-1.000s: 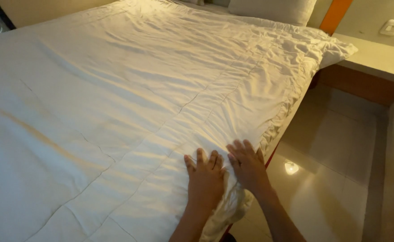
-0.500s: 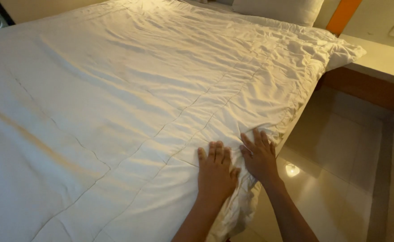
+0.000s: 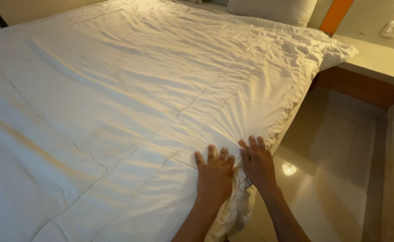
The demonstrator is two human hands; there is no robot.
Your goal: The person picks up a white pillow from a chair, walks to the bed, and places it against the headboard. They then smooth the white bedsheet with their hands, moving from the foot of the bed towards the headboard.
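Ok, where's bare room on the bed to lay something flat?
The wide quilt left of the left hand lies bare up to the pillow. Crowded: the right edge, where both hands press side by side, right hand at the hanging fold. Beyond it, bare floor runs to the ledge.

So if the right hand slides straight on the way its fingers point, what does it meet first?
The right hand lies flat at the edge of the white quilt, fingers pointing up the bed. Straight on it would probably meet only wrinkled quilt, then perhaps the pillow at the head; depth is hard to judge.
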